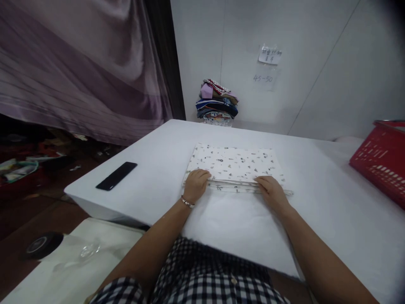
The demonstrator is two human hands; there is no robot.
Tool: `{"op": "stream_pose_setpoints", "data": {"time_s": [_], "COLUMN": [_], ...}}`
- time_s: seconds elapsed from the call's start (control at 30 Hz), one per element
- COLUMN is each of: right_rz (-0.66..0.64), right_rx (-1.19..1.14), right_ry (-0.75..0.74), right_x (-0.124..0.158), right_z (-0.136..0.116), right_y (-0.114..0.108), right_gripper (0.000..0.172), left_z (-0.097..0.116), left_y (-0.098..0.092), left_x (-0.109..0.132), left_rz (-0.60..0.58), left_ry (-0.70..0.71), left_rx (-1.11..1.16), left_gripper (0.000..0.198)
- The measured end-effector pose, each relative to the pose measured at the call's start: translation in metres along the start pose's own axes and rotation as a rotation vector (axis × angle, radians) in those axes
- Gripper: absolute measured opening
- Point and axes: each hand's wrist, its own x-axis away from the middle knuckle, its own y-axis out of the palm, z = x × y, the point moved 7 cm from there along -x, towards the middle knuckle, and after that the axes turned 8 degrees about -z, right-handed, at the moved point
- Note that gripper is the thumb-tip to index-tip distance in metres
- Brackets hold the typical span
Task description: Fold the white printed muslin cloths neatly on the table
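A white cloth (237,162) with a small scattered print lies folded in layers on the white table (158,156). My left hand (196,182) grips its near left edge, fingers closed over the fabric. At the near right edge my right hand (270,190) pinches the cloth between thumb and fingers. Several layers show along the near fold between the two hands. The thumbs are partly hidden.
A black phone (117,175) lies on the table's left side. At the right edge stands a red plastic basket (382,158). Folded fabrics (217,103) are stacked by the back wall. Below left is a white surface (85,257) with clear plastic on it.
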Motion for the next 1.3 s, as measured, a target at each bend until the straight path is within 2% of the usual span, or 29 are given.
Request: {"op": "stream_pose_setpoints", "data": {"time_s": [0.13, 0.37, 0.5, 0.67, 0.83, 0.93, 1.1, 1.17, 1.3], "right_rz": [-0.099, -0.184, -0.179, -0.198, -0.201, -0.2, -0.199, -0.213, -0.196], "right_rx": [-0.001, 0.016, -0.003, -0.034, -0.026, -0.034, -0.03, -0.028, -0.034], "right_ry": [-0.052, -0.053, -0.054, -0.062, -0.008, 0.005, 0.003, 0.003, -0.015], "right_x": [0.0, 0.003, 0.004, 0.007, 0.008, 0.008, 0.009, 0.009, 0.01], "right_z": [-0.001, -0.006, -0.002, 0.01, 0.018, 0.02, 0.021, 0.021, 0.021], "right_y": [0.009, 0.008, 0.01, 0.018, 0.023, 0.025, 0.023, 0.023, 0.023], "right_gripper": [0.03, 0.032, 0.032, 0.033, 0.036, 0.037, 0.036, 0.036, 0.036], "left_z": [0.0, -0.005, -0.016, -0.048, -0.076, -0.072, -0.046, -0.044, -0.047], "left_y": [0.012, 0.015, 0.006, -0.012, -0.035, -0.043, -0.033, -0.029, -0.028], "left_x": [0.001, 0.005, 0.008, 0.023, 0.048, 0.057, 0.058, 0.057, 0.052], "left_rz": [-0.126, -0.182, -0.165, -0.145, 0.012, 0.055, -0.145, -0.195, -0.225], "left_ry": [0.042, -0.038, -0.117, -0.273, -0.388, -0.387, -0.25, -0.242, -0.193], "left_rx": [-0.028, 0.001, -0.054, -0.091, -0.037, -0.001, -0.026, -0.065, -0.114], "left_gripper": [0.027, 0.029, 0.033, 0.037, 0.035, 0.038, 0.05, 0.047, 0.037]}}
